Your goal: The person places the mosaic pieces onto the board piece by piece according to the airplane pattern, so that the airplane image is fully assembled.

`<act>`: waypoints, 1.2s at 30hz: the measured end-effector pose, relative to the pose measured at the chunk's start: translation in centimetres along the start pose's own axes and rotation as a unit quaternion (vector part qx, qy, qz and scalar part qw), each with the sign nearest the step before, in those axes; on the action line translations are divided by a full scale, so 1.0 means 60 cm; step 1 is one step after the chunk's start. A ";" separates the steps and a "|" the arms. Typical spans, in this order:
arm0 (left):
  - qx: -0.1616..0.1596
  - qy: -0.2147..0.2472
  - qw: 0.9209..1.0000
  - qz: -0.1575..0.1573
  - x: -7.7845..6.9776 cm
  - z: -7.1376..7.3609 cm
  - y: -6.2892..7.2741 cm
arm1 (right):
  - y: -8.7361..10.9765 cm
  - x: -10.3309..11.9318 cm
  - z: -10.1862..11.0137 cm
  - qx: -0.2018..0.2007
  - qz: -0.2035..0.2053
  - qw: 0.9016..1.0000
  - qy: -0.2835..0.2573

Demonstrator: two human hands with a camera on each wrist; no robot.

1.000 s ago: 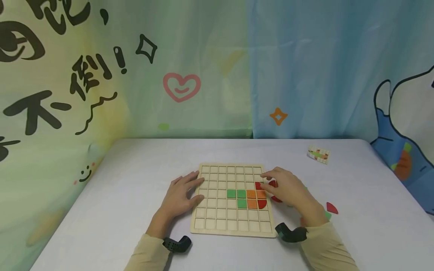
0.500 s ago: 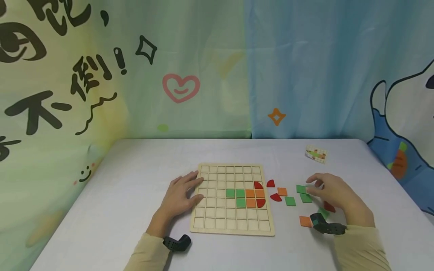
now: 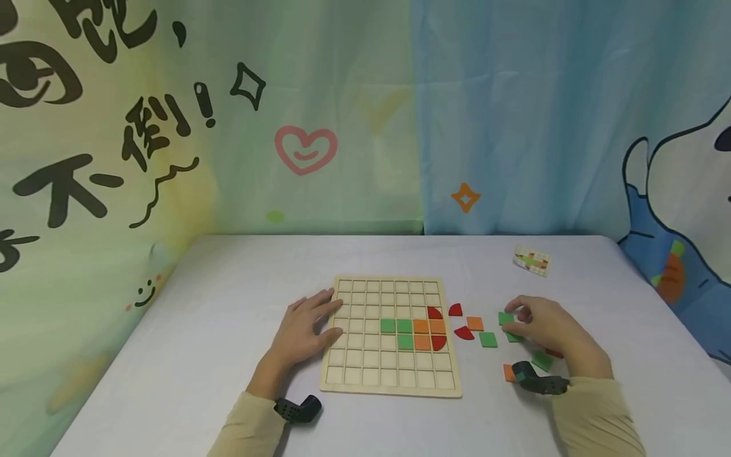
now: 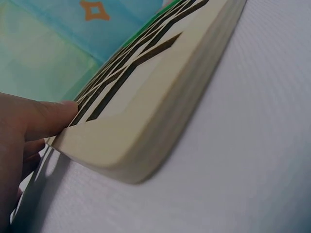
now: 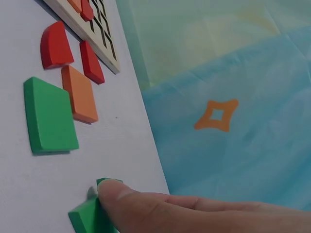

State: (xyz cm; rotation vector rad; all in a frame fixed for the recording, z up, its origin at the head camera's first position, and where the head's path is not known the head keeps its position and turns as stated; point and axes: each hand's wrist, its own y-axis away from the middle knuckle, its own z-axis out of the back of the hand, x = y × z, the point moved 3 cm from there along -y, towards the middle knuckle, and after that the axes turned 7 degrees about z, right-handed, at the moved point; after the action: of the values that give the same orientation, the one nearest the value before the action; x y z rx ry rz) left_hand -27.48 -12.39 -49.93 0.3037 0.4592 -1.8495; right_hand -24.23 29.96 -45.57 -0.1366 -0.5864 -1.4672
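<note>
Tile (image 3: pixel 506 318), square and green, lies with one edge toward the board (image 3: pixel 371 360), between thumb and fingertips of right hand (image 3: pixel 542 322); grasp cannot be determined.

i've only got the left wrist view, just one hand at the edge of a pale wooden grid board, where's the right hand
Observer: In the head view, the right hand has finger and thumb at a green square tile on the white tabletop.
Operator: any red pieces lying loose, or all on the board
Observer: Some are loose: two red quarter-round pieces lie just past the right edge of the pale wooden grid board, as the head view shows it.
Operator: ok, anything up by the far edge of the table
Observer: Yes, a small pale card with a coloured pattern lies toward the right there.
</note>
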 end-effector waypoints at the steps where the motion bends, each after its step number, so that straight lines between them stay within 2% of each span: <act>1: 0.000 -0.001 1.000 0.000 0.001 0.000 0.000 | -0.001 0.000 -0.001 0.001 -0.004 1.000 -0.003; 5: 0.003 0.005 1.000 0.001 0.001 -0.001 0.000 | -0.003 -0.001 -0.005 0.001 -0.014 1.000 -0.012; 12: 0.000 0.009 1.000 -0.006 0.001 -0.004 0.000 | -0.002 0.006 -0.014 -0.025 -0.009 1.000 0.009; 19: -0.007 0.006 1.000 -0.017 0.002 -0.003 0.002 | 0.005 0.023 -0.022 -0.043 -0.032 0.999 0.009; 27: -0.013 -0.001 1.000 -0.005 -0.002 -0.003 0.005 | 0.021 0.029 -0.029 -0.071 -0.026 0.997 0.013; 36: -0.012 -0.005 1.000 -0.003 -0.003 -0.003 0.006 | 0.024 0.033 -0.031 -0.075 -0.037 0.996 0.016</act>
State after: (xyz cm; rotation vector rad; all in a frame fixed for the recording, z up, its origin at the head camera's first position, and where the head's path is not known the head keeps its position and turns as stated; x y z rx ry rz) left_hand -27.07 -12.27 -50.09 0.2768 0.4768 -1.8489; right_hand -22.32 27.59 -45.90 -0.2106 -0.4595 -1.5817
